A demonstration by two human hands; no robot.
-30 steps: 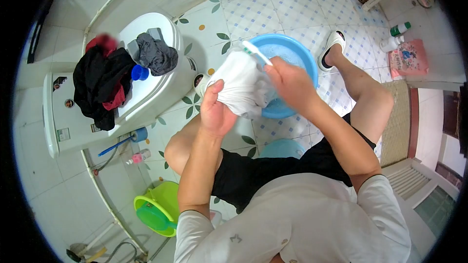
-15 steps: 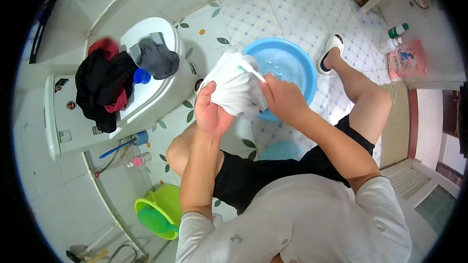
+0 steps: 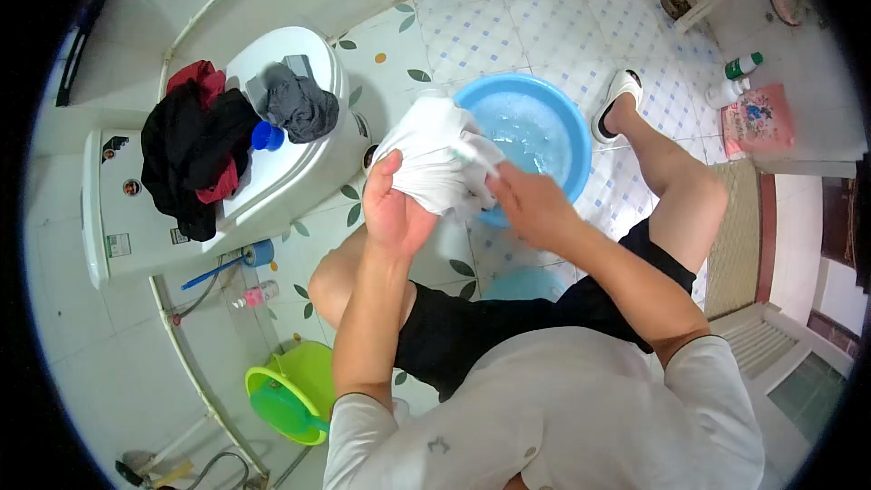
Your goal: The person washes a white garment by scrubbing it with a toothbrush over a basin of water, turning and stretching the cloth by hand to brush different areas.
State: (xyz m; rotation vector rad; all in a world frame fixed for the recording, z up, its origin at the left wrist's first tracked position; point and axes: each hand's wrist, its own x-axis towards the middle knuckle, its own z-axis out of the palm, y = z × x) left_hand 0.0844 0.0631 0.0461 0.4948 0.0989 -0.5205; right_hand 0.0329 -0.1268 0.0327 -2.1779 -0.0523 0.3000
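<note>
My left hand (image 3: 396, 209) holds up a bunched white cloth garment (image 3: 431, 159), its thumb showing at the near side and the other fingers hidden beneath the fabric. My right hand (image 3: 535, 209) is closed on a slim white brush (image 3: 484, 156), smeared by motion, whose head lies against the right side of the cloth. Just beyond both hands, a blue basin (image 3: 583, 141) on the tiled floor contains sudsy water (image 3: 526, 132).
Dark and red clothes (image 3: 195, 145), a grey cloth (image 3: 304, 109) and a blue cap (image 3: 267, 136) lie on the toilet (image 3: 322, 168). A green bucket (image 3: 313, 372) stands at lower left. Bottles (image 3: 726, 93) and a pink bag (image 3: 760, 118) are at right.
My right hand and the brush have shifted slightly down and right along the cloth. My left hand keeps its hold in about the same place.
</note>
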